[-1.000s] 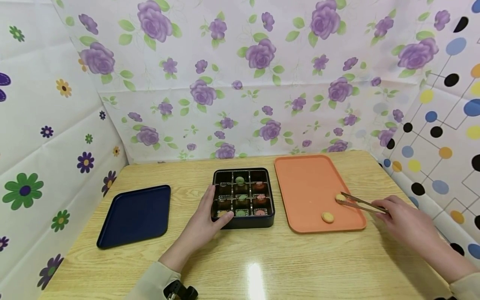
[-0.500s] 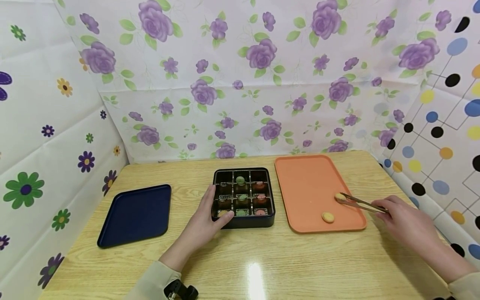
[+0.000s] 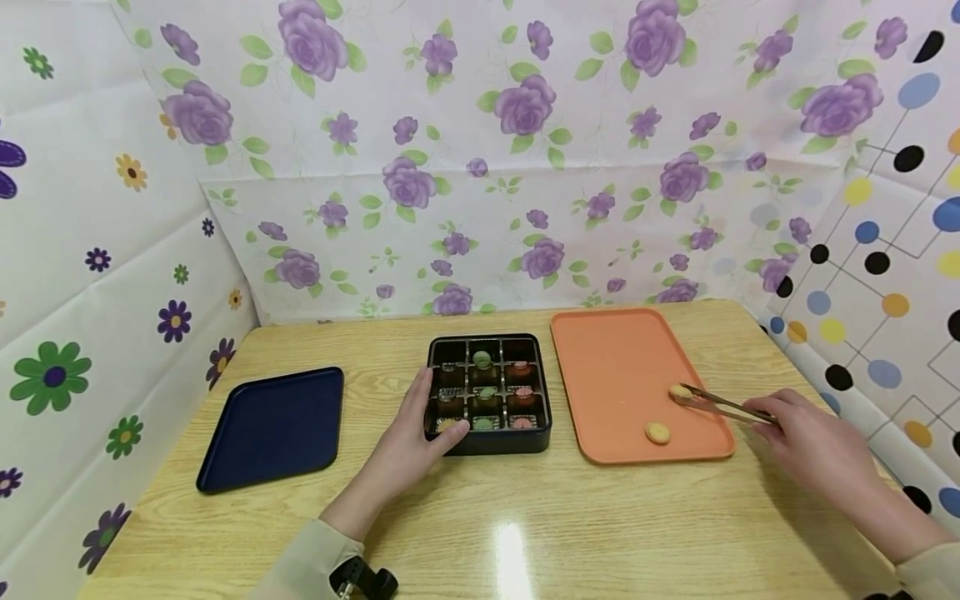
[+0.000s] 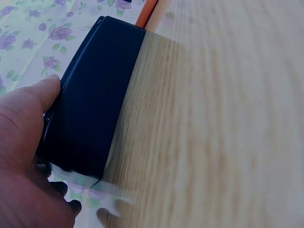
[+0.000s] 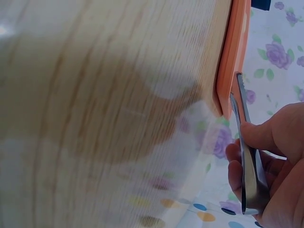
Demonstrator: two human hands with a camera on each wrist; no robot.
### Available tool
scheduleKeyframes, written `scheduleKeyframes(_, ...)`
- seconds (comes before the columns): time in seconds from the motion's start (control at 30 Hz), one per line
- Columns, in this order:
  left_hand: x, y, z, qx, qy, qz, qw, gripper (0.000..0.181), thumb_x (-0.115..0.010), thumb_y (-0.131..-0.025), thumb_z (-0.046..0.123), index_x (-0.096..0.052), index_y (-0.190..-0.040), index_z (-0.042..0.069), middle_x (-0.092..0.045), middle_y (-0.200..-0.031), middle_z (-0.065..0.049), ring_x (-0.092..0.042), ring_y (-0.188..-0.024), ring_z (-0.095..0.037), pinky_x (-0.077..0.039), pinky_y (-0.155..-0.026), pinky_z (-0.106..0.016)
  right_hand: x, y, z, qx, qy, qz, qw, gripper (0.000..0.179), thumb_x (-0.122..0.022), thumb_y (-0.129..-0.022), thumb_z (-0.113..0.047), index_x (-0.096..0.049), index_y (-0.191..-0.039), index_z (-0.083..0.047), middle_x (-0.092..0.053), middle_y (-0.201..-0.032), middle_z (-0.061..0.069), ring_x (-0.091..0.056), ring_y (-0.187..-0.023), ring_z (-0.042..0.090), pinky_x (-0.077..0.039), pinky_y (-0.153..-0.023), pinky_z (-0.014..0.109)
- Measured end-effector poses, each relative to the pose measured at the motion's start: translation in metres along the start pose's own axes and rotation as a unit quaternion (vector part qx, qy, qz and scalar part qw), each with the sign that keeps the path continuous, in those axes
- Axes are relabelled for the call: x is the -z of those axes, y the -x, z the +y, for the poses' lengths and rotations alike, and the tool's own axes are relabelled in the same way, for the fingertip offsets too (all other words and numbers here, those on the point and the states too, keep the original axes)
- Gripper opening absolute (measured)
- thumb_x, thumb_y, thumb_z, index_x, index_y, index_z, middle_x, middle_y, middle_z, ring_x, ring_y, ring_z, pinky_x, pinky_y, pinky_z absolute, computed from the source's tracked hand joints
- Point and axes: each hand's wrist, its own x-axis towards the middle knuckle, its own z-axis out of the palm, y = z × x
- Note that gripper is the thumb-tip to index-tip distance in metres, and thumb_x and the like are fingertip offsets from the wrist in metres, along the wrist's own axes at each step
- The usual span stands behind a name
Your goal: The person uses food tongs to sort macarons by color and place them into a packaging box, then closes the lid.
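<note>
A black box with several compartments holds macarons in clear liners. Its middle column has green macarons, its right column pink macarons. At the front left compartment, a yellow macaron shows partly behind my thumb. My left hand rests on the box's near left corner, thumb over the front rim, fingers extended along the left side. My right hand grips metal tongs. The tong tips lie around a yellow macaron on the orange tray. Another yellow macaron lies nearer me.
A dark blue tray lies at the left of the wooden table. The orange tray stands just right of the box. Floral cloth rises behind the table, with patterned sheets on both sides.
The view shifts very slightly. Both hands, the tongs and the macarons otherwise stay in the same places.
</note>
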Motion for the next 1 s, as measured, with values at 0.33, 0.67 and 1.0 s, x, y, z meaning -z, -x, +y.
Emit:
scheduleKeyframes(0.33,0.0014,-0.0002,0.0024,-0.001,-0.005,0.001,1.0000,0.108,-0.072,-0.107,0.055,0.003,-0.180,0.027,0.003,-0.186,-0.005,-0.024,-0.165,-0.043,-0.034,-0.123,-0.072,-0.0003,-0.0031,-0.0025,0.001,-0.002,0.010,0.9999,0.027,-0.085,-0.094,-0.006,-0.081,-0.120,-0.007,-0.072,-0.106,0.012,-0.063,-0.071,0.019,-0.042,-0.049,0.034)
scheduleKeyframes(0.67,0.0021,0.0008,0.0027,0.002,0.003,0.000,1.0000,0.111,-0.073,-0.107,0.055,0.006,-0.179,0.027,0.003,-0.186,-0.006,-0.023,-0.164,-0.045,-0.032,-0.124,-0.072,-0.0001,-0.0038,-0.0014,-0.005,-0.002,-0.016,0.9999,0.027,-0.083,-0.096,-0.008,-0.080,-0.123,-0.004,-0.072,-0.108,0.013,-0.066,-0.075,0.023,-0.044,-0.050,0.036)
scheduleKeyframes(1.0,0.0006,0.0013,0.0026,0.007,0.004,-0.001,1.0000,0.111,-0.073,-0.107,0.054,0.007,-0.179,0.028,0.002,-0.186,-0.007,-0.026,-0.163,-0.046,-0.033,-0.123,-0.072,-0.0028,-0.0021,-0.0014,0.007,0.000,0.001,1.0000,0.026,-0.085,-0.093,-0.005,-0.081,-0.119,-0.006,-0.073,-0.106,0.011,-0.070,-0.077,0.027,-0.046,-0.050,0.038)
